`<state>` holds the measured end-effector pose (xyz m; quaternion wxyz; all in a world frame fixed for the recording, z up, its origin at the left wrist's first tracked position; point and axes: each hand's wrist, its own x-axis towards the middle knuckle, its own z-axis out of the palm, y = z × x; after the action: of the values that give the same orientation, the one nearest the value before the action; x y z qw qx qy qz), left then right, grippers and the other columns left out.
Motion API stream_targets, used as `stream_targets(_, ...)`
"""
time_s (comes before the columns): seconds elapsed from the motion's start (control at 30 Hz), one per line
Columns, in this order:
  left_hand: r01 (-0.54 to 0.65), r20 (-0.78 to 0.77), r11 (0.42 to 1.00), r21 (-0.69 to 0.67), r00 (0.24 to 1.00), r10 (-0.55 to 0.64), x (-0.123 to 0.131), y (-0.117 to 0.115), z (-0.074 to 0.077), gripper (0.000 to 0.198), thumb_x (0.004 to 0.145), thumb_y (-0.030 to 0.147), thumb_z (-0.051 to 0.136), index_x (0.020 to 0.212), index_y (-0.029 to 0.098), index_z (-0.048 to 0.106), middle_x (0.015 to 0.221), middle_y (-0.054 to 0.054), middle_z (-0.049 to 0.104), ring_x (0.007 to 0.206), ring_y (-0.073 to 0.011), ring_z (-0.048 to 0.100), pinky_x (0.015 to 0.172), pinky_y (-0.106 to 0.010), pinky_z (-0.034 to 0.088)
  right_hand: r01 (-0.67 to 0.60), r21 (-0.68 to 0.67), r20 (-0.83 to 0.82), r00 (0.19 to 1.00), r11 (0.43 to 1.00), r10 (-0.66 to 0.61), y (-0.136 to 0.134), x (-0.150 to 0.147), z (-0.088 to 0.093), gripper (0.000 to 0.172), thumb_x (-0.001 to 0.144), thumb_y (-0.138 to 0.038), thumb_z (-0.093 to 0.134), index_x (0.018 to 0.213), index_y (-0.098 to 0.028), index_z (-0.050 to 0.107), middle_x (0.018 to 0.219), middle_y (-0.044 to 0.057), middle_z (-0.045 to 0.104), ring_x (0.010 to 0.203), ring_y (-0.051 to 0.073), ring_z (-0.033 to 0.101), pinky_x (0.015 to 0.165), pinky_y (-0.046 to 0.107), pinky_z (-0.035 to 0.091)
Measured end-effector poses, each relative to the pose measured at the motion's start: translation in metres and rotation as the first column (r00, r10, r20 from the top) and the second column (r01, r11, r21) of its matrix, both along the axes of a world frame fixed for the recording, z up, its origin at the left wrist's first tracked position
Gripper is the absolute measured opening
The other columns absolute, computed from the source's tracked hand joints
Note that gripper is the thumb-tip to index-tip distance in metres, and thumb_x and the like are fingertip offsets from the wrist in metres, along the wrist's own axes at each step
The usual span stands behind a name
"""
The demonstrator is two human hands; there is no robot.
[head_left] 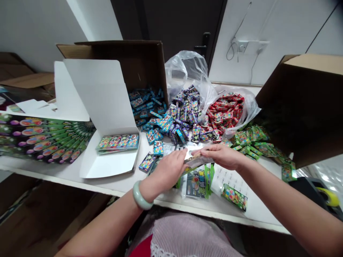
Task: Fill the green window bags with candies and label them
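My left hand (168,169) and my right hand (221,155) meet over the white table (112,185), both gripping a clear plastic pouch (197,160) between them. The left wrist wears a pale green bangle (140,196). Under the hands lie printed pouches with green edges (198,182) and a single green packet (234,196). Behind the hands are heaps of small packets: blue (150,107), purple (184,110), red (226,110) and green (254,141).
An open white box (107,167) holds a few flat packets on the left. Fanned green printed cartons (40,137) lie at the far left. Brown cardboard boxes stand at the back (134,60) and right (308,103). Clear plastic bags (187,69) hold some packets.
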<state>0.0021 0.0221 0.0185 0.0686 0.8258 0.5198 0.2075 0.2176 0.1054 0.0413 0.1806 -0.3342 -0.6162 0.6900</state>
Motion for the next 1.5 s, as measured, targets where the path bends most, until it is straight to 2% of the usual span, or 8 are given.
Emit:
stream_targets(0.17,-0.058,0.207,0.998,-0.002,0.977,0.057,-0.005,0.001,-0.02,0.033,0.096,0.02,0.039,0.125,0.016,0.055,0.112,-0.015,0.069,0.099,-0.0257,0.067,0.086,-0.041,0.054,0.051,0.3,0.056,0.996,0.953,-0.071,-0.009,-0.011,0.01,0.039,0.082,-0.054,0.061,0.092,-0.018,0.074,0.1,0.006,0.072,0.099,0.025,0.064,0.093,0.042,0.047)
stream_targets(0.3,-0.155,0.568,0.97,-0.186,0.789,0.235,-0.021,0.001,-0.019,0.029,0.093,0.03,0.049,0.117,0.021,0.061,0.113,-0.007,0.069,0.099,-0.0228,0.066,0.086,-0.033,0.053,0.45,0.668,-0.137,0.857,0.592,-0.497,-0.037,-0.019,-0.005,0.052,0.081,-0.035,0.067,0.13,-0.024,0.054,0.142,0.011,0.05,0.13,0.029,0.044,0.108,0.049,0.035)
stream_targets(0.37,-0.145,0.679,0.952,-0.269,0.672,0.294,-0.022,-0.002,-0.015,0.028,0.09,0.032,0.053,0.113,0.02,0.063,0.11,-0.006,0.07,0.097,-0.0216,0.066,0.085,-0.032,0.052,0.464,0.553,-0.148,0.872,0.692,-0.466,-0.051,-0.028,-0.021,0.066,0.078,-0.035,0.069,0.138,-0.026,0.042,0.148,0.012,0.043,0.133,0.028,0.043,0.106,0.049,0.038)
stream_targets(0.47,0.018,0.803,0.933,-0.36,0.515,0.3,-0.013,-0.005,-0.015,0.026,0.088,0.035,0.057,0.105,0.018,0.066,0.105,-0.005,0.071,0.097,-0.0208,0.065,0.087,-0.033,0.051,0.328,0.249,-0.146,0.943,0.911,-0.299,-0.063,-0.042,-0.043,0.05,0.077,-0.04,0.069,0.121,-0.024,0.054,0.125,0.01,0.063,0.114,0.025,0.06,0.098,0.044,0.046)
stream_targets(0.63,0.32,0.849,0.801,-0.506,0.022,0.528,0.006,-0.011,-0.035,0.036,0.076,0.045,0.07,0.098,0.016,0.066,0.091,-0.007,0.073,0.086,-0.0225,0.069,0.077,-0.036,0.056,0.366,0.033,-0.151,0.922,0.93,-0.357,-0.062,-0.047,-0.054,0.036,0.066,-0.049,0.076,0.083,-0.023,0.058,0.078,0.0,0.067,0.077,0.019,0.065,0.074,0.034,0.053)
stream_targets(0.73,0.36,0.797,0.773,-0.522,-0.117,0.593,0.012,-0.018,-0.047,0.039,0.07,0.042,0.077,0.096,0.015,0.066,0.092,-0.007,0.074,0.089,-0.0236,0.069,0.079,-0.036,0.056,0.364,0.013,-0.081,0.929,0.931,-0.362,-0.066,-0.042,-0.062,0.039,0.062,-0.051,0.077,0.07,-0.022,0.052,0.065,-0.003,0.06,0.062,0.015,0.057,0.061,0.03,0.049)
stream_targets(1.23,0.181,0.876,0.889,-0.421,-0.176,0.45,0.019,-0.013,-0.029,0.041,0.079,0.029,0.071,0.116,0.018,0.056,0.085,-0.001,0.07,0.076,-0.014,0.067,0.069,-0.024,0.053,0.215,-0.149,-0.027,0.975,0.965,-0.222,-0.117,-0.014,-0.097,0.038,0.067,-0.046,0.077,0.09,-0.02,0.063,0.087,0.003,0.071,0.081,0.02,0.067,0.079,0.037,0.053)
stream_targets(1.5,0.202,0.941,0.919,-0.338,0.034,0.338,0.008,-0.022,-0.037,0.044,0.08,0.021,0.069,0.121,0.025,0.05,0.097,-0.001,0.069,0.085,-0.0135,0.066,0.076,-0.024,0.053,0.228,-0.009,-0.137,0.964,0.974,-0.227,-0.11,0.001,-0.072,0.049,0.074,-0.034,0.075,0.116,-0.026,0.051,0.109,0.006,0.065,0.097,0.02,0.064,0.083,0.036,0.054)
